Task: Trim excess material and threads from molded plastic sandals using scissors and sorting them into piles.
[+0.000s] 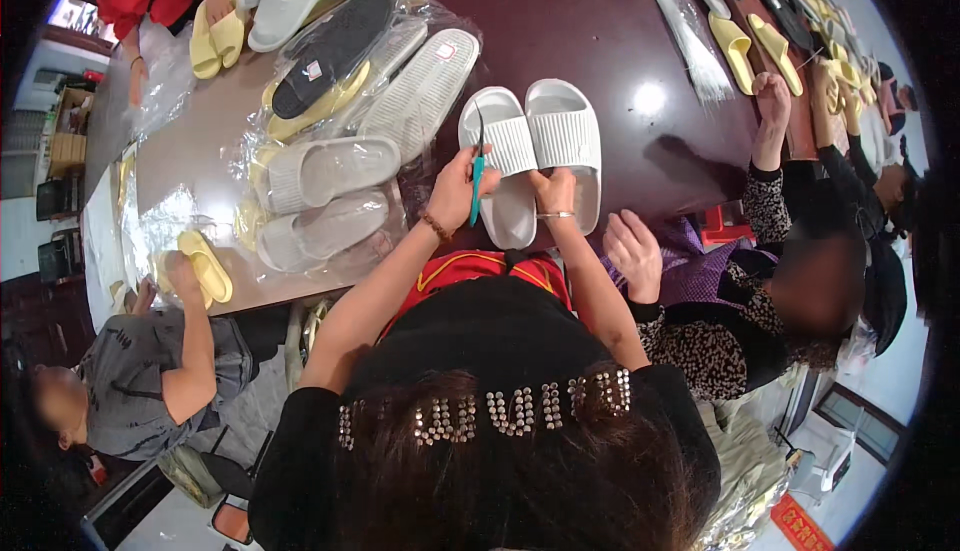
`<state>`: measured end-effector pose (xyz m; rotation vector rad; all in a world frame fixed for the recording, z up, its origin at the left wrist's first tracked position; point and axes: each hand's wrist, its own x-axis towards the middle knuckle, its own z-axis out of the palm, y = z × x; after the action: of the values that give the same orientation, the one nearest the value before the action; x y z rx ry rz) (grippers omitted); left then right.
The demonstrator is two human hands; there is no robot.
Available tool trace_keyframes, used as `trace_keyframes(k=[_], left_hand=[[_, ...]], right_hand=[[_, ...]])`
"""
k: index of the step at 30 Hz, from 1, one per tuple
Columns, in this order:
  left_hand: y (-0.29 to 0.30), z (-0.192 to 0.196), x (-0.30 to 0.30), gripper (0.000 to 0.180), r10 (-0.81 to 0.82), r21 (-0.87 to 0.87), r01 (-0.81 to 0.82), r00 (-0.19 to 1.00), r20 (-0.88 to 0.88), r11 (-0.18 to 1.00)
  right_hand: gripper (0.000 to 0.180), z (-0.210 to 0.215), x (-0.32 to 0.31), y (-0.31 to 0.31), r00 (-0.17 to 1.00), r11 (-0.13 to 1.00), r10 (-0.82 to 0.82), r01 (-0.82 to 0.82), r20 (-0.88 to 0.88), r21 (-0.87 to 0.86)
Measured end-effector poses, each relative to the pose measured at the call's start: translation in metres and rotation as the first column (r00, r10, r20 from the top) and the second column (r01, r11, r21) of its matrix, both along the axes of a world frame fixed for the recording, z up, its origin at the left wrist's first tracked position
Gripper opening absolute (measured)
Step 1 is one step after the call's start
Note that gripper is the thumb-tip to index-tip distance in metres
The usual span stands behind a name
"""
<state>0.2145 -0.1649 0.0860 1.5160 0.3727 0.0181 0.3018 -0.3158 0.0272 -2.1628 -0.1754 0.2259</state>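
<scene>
My left hand (457,189) is closed around a pair of scissors with teal handles (476,201), its dark blade pointing away from me over the left slipper. Two light grey slippers with ribbed straps lie side by side on the dark table before me. My right hand (555,191) grips the right slipper (562,133) at the near edge of its strap, the fingertips partly hidden there. Beside it, the left slipper (512,213) sits just beyond my left hand, touching its neighbour.
Bagged grey slippers (330,173) lie to the left, with upturned grey soles (425,91) and a black sole (335,56) beyond. Yellow slippers (732,56) and a clear plastic bundle (680,26) lie far right. Co-workers sit on both sides; one hand (632,251) is close to my right forearm.
</scene>
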Motion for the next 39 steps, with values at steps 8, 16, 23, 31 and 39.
trace_keyframes(k=[8,16,23,31,39], left_hand=[[-0.001,-0.008,0.015,0.043,-0.038,0.046,0.041,0.997,-0.065,0.998],[0.001,-0.020,0.032,0.040,-0.019,-0.228,-0.010,0.992,-0.125,0.974],[0.017,-0.029,0.053,0.032,-0.283,-0.553,0.089,0.919,-0.276,0.828],[0.014,-0.030,0.082,0.035,-0.493,-0.624,0.181,0.786,-0.372,0.760],[0.018,-0.032,0.096,0.027,-0.503,-0.662,0.123,0.755,-0.421,0.739]], right_hand=[[0.038,-0.032,0.014,0.020,0.997,0.996,-0.001,-0.006,-0.081,-0.091],[0.038,-0.053,0.021,0.013,0.991,0.998,0.020,-0.026,-0.129,-0.049],[0.029,-0.016,0.028,0.003,0.944,0.954,0.189,-0.111,-0.271,0.280],[0.039,-0.039,0.047,-0.005,0.744,0.751,0.149,0.344,-0.651,0.564],[0.034,-0.056,0.040,0.001,0.800,0.802,0.072,0.309,-0.596,0.511]])
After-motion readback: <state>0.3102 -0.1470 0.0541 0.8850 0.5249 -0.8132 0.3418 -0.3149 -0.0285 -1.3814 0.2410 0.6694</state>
